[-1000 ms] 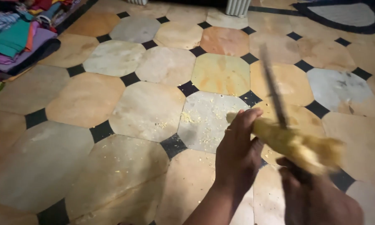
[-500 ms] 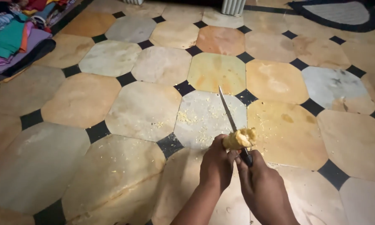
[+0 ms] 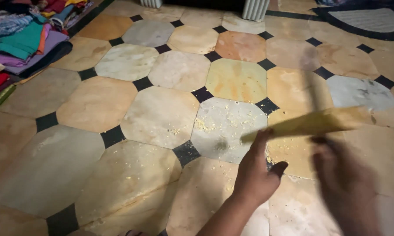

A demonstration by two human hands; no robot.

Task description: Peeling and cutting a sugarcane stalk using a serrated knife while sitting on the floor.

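Observation:
My left hand (image 3: 258,175) is raised over the tiled floor. Its fingers close on the near end of a long pale yellow stick (image 3: 319,123), and the thumb stands apart. The stick is blurred by motion and reaches to the right. My right hand (image 3: 348,185), also blurred, is under the stick's right part and grips a knife (image 3: 313,83). The knife's dark blade shows only as a faint streak rising above the stick.
Yellow shavings (image 3: 223,124) lie scattered on the octagonal floor tiles (image 3: 160,116) in front of my hands. A pile of folded coloured cloth (image 3: 17,39) sits at the far left. White ribbed posts (image 3: 254,8) and a dark-edged mat (image 3: 363,19) are at the top.
Both hands have moved right and closer to the camera. The yellow stick now lies stretched sideways instead of end-on, and the knife has swung from the middle to the right.

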